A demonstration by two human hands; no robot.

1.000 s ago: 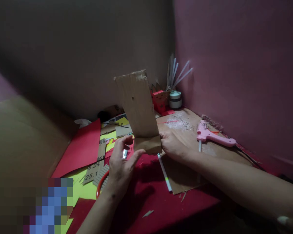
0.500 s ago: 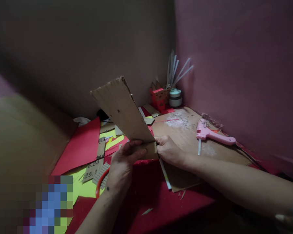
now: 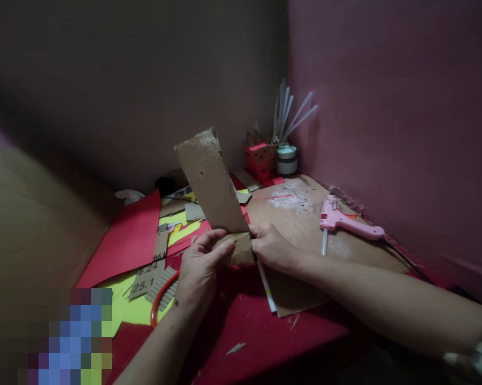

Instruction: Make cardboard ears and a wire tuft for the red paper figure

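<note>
A long brown cardboard strip (image 3: 214, 184) tilts up and away from me, with a crease near its lower end. Below the crease, a short flap bends toward me. My left hand (image 3: 203, 262) is closed on the flap's left side, thumb lying across its face. At the right edge of the crease, my right hand (image 3: 270, 246) grips the same strip with its fingers curled; the fingertips are partly hidden. Just below the right hand lies a thin white stick (image 3: 267, 291). An orange-red handle (image 3: 157, 305), perhaps of scissors, shows beside my left wrist.
A pink glue gun (image 3: 341, 222) rests on a brown board (image 3: 300, 230) at right. Red paper (image 3: 124, 240) and cardboard scraps (image 3: 143, 280) cover the left side. At the back stand a red box (image 3: 258, 160), a lidded jar (image 3: 287, 160) and several glue sticks (image 3: 300, 117).
The strip's upper part has swung right and stands more upright. Its lower flap now faces me more. Both hands keep hold, and the view has shifted slightly.
</note>
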